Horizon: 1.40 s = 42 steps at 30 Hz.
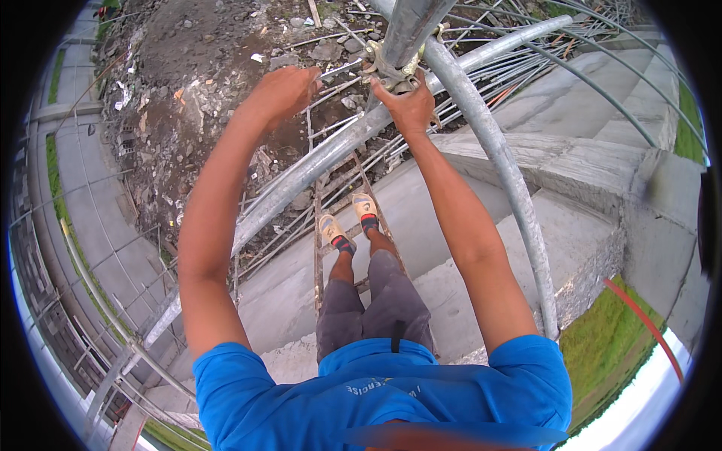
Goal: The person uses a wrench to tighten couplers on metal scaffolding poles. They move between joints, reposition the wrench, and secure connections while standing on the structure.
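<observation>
At the top centre a scaffold clamp (392,74) sits where several galvanised steel pipes meet. One upright pipe (412,34) rises from it, a long diagonal pipe (323,156) passes just below, and a curved-looking pipe (496,143) runs down to its right. My right hand (410,105) grips the clamp from below, thumb on its left side and a finger on its right. My left hand (292,89) is closed around a thin metal bar (340,69) that reaches toward the clamp. The bar's far end is hard to make out, and my left fingers are partly hidden.
My feet in tan slippers (347,218) stand on a narrow ladder (319,259). Below lie rubble ground (195,68), loose pipes (519,68) and a concrete ledge (571,169). More scaffold pipes (139,347) cross at the lower left. A red bar (643,323) juts out at right.
</observation>
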{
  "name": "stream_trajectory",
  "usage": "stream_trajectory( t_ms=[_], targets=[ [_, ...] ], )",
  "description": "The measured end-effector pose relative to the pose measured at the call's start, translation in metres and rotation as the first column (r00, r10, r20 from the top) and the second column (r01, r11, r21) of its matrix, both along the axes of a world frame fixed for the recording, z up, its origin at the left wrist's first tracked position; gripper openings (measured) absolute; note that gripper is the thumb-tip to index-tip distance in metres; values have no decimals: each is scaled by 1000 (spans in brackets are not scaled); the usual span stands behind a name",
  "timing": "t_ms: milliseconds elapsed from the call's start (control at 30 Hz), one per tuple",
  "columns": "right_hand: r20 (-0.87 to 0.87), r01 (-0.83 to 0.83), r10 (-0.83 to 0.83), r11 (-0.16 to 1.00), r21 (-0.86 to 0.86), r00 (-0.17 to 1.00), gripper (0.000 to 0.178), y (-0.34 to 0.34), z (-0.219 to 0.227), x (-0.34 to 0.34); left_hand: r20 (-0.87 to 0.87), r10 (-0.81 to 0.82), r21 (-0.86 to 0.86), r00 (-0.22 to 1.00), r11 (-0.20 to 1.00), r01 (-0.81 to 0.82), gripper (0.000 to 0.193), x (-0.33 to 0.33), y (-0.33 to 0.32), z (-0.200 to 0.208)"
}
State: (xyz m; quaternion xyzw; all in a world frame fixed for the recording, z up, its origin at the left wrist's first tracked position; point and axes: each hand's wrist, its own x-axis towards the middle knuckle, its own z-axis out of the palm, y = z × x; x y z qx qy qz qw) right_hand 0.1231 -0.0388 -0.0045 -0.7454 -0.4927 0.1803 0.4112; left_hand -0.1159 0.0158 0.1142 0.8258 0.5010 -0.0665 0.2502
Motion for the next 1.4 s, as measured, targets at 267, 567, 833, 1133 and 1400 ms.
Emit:
stream_trajectory(
  t_ms=[267,567,833,1133,1400],
  targets=[
    [29,28,-27,998,-50,999,107,-2,5,-2,-372,-313,0,874,942,337,26,55,41,60],
    [62,52,-53,999,15,997,96,-1,2,0,-33,-155,205,987,966,159,22,-6,3,-21],
    [37,7,-7,1000,1,999,96,0,-3,0,290,243,160,926,941,-298,27,38,-16,-150],
    [25,17,-16,999,-40,1000,102,-1,2,0,159,257,44,953,963,-267,26,0,-34,-58],
    [53,33,-34,999,7,998,104,-2,4,-2,-150,-152,123,977,977,171,36,19,8,22]
  ],
)
